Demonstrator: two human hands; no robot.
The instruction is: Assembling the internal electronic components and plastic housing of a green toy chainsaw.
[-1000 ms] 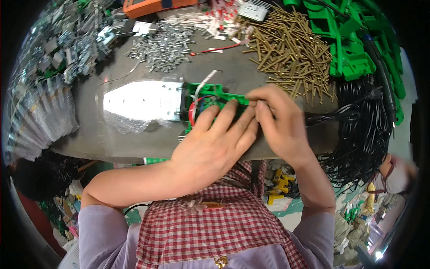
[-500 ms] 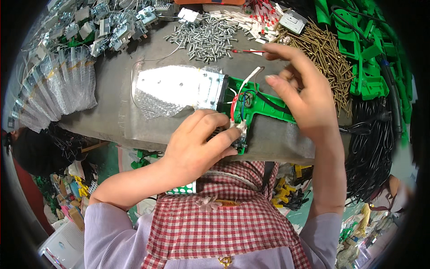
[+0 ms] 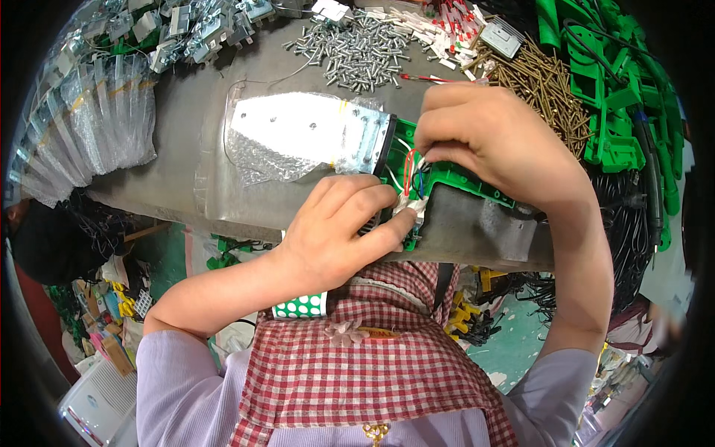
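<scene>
A green plastic tool housing (image 3: 444, 176) lies open on the worktop, with red, white and blue wires (image 3: 409, 170) inside it. From its left end sticks a shiny metal plate (image 3: 287, 127), partly in bubble wrap. My left hand (image 3: 339, 227) is closed on the housing's lower part, its thumb and index finger by a white connector (image 3: 410, 207). Over the middle of the housing, my right hand (image 3: 491, 138) pinches a thin wire among the others; its fingertips hide most of that wire.
Behind the housing lie piles of silver screws (image 3: 357, 56), long brass-coloured screws (image 3: 542, 93) and white-and-red small parts (image 3: 447, 33). Bubble-wrap sleeves (image 3: 108, 127) and metal parts (image 3: 186, 33) are at left. Green housings (image 3: 618, 97) and black cables (image 3: 622, 246) are at right.
My right hand has come down and left from above the handle to the wires and closed its fingers. The housing and plate have shifted slightly right, my left hand with them.
</scene>
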